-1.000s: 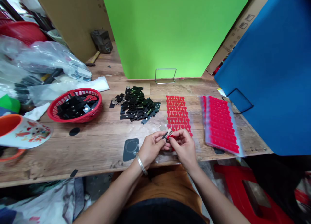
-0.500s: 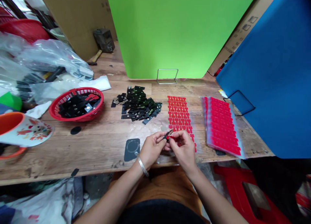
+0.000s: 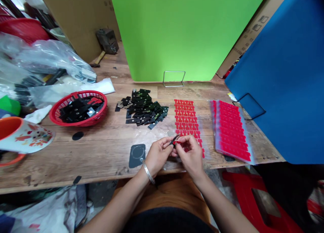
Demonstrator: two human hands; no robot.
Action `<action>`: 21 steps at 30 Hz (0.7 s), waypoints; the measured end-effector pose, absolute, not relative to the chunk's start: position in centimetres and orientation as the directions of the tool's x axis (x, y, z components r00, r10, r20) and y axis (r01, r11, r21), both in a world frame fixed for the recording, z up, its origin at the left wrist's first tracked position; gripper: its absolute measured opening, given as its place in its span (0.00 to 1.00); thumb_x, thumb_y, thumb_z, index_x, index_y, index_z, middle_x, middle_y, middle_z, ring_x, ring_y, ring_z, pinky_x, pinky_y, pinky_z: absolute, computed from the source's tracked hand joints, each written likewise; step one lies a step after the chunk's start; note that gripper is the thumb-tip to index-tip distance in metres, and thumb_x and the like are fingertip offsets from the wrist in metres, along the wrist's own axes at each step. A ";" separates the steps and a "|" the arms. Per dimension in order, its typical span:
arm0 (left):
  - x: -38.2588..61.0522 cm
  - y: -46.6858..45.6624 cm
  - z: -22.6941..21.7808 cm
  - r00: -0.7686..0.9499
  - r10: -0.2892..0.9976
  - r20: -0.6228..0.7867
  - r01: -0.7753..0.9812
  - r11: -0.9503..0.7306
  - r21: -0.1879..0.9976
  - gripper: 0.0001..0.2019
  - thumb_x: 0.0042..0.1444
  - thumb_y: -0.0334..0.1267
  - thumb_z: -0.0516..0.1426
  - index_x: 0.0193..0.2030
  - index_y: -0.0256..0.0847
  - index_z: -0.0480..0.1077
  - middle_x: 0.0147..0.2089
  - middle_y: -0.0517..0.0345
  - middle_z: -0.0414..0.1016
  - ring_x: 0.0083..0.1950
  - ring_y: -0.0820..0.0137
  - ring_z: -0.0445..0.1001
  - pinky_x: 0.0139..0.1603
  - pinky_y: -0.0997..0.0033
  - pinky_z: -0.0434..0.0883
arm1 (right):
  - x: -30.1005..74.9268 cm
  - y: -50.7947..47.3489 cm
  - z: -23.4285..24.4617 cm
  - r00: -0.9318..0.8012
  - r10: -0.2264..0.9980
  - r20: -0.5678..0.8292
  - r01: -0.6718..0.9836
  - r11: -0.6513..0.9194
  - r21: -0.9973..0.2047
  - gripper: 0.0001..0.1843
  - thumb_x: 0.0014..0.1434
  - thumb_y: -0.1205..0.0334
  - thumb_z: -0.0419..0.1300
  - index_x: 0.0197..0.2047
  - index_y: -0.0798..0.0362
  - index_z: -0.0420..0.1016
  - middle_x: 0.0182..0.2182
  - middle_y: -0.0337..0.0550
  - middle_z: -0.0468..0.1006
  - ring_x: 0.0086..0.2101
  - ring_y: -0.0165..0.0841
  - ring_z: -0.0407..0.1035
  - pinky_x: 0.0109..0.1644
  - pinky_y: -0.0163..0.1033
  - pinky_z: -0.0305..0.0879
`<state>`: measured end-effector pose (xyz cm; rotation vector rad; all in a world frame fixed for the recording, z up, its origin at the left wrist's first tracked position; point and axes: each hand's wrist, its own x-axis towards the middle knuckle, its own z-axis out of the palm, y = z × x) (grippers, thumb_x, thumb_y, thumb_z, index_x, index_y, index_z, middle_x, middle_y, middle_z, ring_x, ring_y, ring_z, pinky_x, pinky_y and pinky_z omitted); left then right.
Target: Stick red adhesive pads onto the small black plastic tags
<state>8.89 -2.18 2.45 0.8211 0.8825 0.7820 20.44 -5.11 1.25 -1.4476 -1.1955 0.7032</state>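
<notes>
My left hand [image 3: 159, 153] is closed on a small flat black piece [image 3: 174, 139], held up between thumb and fingers. Against it, my right hand [image 3: 190, 154] pinches a small red T-shaped sticker [image 3: 176, 142]; my fingertips hide part of both. Under and behind my right hand lies a clear sheet of red T-shaped stickers [image 3: 186, 120]. A loose pile of flat black pieces [image 3: 145, 108] is on the wooden table beyond my left hand. Further left, a red plastic basket [image 3: 54, 115] holds more black pieces, some bearing red.
A stack of red sticker sheets [image 3: 233, 132] lies on the right. A white mug with orange handle [image 3: 35, 135] is at far left, before plastic bags [image 3: 55, 57]. Green [image 3: 189, 34] and blue boards [image 3: 278, 81] stand behind on wire stands. A red stool [image 3: 243, 192] is below right.
The view has shifted very slightly. Both hands keep nearly the same position, the black piece and red sticker still between them.
</notes>
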 end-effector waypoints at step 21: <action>8.8 -2.3 2.5 0.406 0.852 -0.330 -0.245 0.449 0.859 0.16 0.47 0.32 0.58 0.44 0.33 0.69 0.36 0.54 0.76 0.30 0.75 0.72 0.35 0.76 0.69 | 19.9 -5.8 1.2 0.266 0.909 0.320 0.519 0.145 -0.842 0.03 0.55 0.67 0.53 0.34 0.51 0.66 0.29 0.40 0.70 0.27 0.29 0.67 0.27 0.33 0.64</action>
